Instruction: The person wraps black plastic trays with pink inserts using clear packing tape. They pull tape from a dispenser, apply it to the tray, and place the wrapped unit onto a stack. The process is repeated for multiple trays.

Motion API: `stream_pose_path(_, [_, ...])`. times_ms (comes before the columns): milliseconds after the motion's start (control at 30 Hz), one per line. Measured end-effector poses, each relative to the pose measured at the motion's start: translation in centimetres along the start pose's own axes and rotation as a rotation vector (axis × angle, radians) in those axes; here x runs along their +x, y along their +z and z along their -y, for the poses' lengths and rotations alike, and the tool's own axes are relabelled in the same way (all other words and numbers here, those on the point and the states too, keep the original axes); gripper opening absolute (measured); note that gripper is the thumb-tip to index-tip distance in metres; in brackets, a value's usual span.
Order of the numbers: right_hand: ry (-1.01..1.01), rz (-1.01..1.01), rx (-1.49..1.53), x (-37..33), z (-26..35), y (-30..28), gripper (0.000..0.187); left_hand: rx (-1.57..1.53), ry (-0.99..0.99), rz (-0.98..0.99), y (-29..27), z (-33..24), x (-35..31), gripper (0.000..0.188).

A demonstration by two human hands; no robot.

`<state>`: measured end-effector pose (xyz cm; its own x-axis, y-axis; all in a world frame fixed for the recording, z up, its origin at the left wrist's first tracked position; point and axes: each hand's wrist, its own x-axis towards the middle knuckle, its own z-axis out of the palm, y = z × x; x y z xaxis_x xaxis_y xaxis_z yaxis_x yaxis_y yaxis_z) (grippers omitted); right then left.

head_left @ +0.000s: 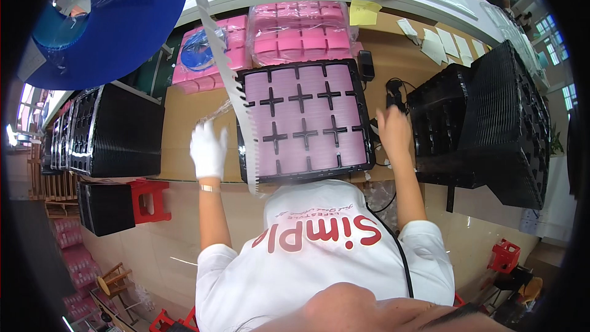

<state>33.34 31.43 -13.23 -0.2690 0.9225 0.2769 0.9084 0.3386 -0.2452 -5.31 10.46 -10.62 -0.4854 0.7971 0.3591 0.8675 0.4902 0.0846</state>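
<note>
A square black tray (370, 147) lies in front of me, filled with pink-lilac foam pieces (313, 114) around black cross-shaped dividers. To its left rests my left hand (209, 150) in a white glove, apart from the tray, fingers stretched forward. A crumpled strip of clear film (216, 112) lies just beyond its fingertips. My bare right hand (393, 129) is by the tray's right edge, slightly blurred, its thumb and forefinger apart with nothing visible between them. Across the tray's left side hangs a long white strip with a toothed edge (222, 61).
Pink foam blocks in clear wrap (295, 34) stand behind the tray, a blue ring-shaped roll (200, 49) to their left. Stacks of black trays flank me at left (126, 132) and right (504, 126). A large blue disc (135, 31) fills the upper left. Black cables (396, 92) lie at right.
</note>
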Motion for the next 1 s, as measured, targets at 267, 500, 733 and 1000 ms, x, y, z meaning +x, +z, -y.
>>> stream_pose_path(267, [-0.593, 0.044, 0.132, 7.9, 4.3, 8.5, 0.049, 0.004, 0.548, 0.105, 7.1, -5.5, 8.0, 0.053])
stream_pose_path(500, [-0.434, -0.047, 0.114, 6.4, 2.7, 7.9, 0.045, 0.063, 0.419, 0.187, 5.6, -4.7, 7.2, 0.054])
stream_pose_path(733, [-0.792, 0.214, 0.369, -6.1, -0.2, -0.7, 0.032, 0.119, 0.901, 0.256, 2.5, -1.2, -5.9, 0.040])
stream_pose_path(1000, [-0.698, 0.001, 0.383, -8.2, -0.1, -0.9, 0.018, -0.340, 0.564, 0.039, -0.8, -2.0, -9.2, 0.031])
